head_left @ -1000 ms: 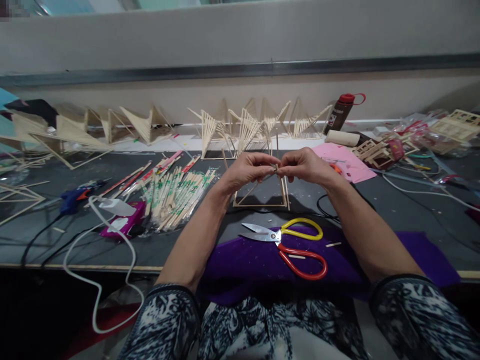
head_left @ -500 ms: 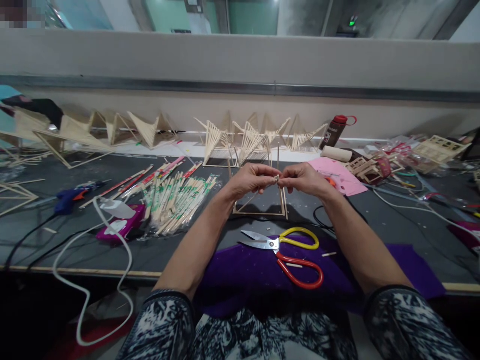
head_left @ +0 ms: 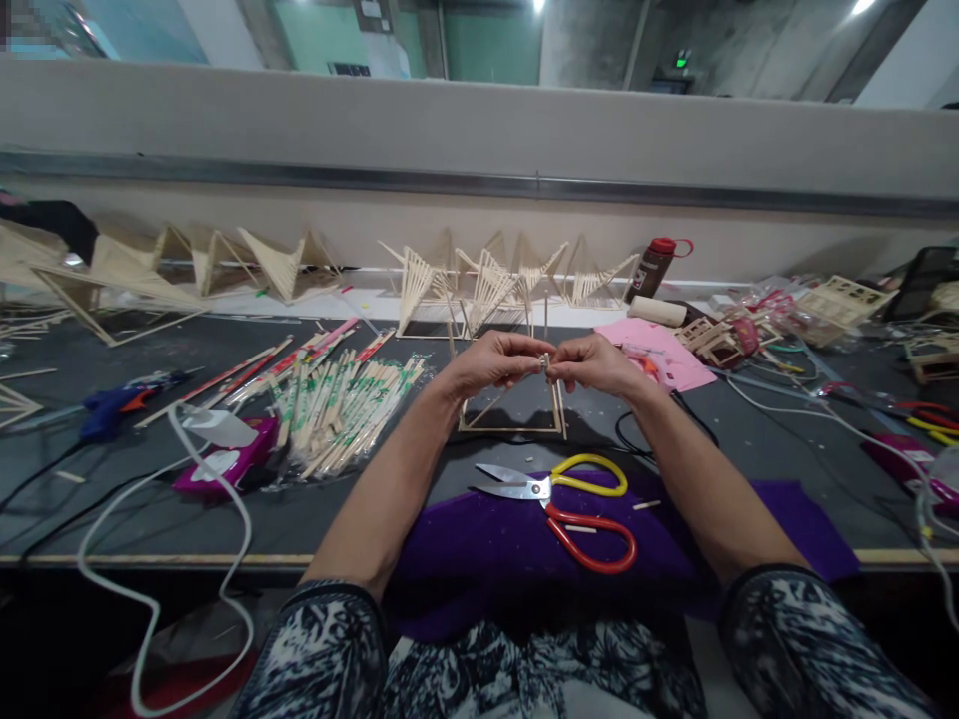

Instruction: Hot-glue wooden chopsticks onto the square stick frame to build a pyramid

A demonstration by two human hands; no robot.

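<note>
— What are your hands doing?
— Your left hand (head_left: 490, 361) and right hand (head_left: 599, 365) both pinch a short stick (head_left: 544, 363) between their fingertips, just above the stick frame (head_left: 509, 431). The scissors (head_left: 544, 489) lie below your wrists.

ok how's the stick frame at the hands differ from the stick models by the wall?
The stick frame is a bare outline of few sticks over an open square base; the stick models are filled with close-set fanning sticks. The frame is pinched at its top by the left hand and right hand; the models stand untouched. The frame sits near the scissors; the models line the far wall. Both are pale wood.
</note>
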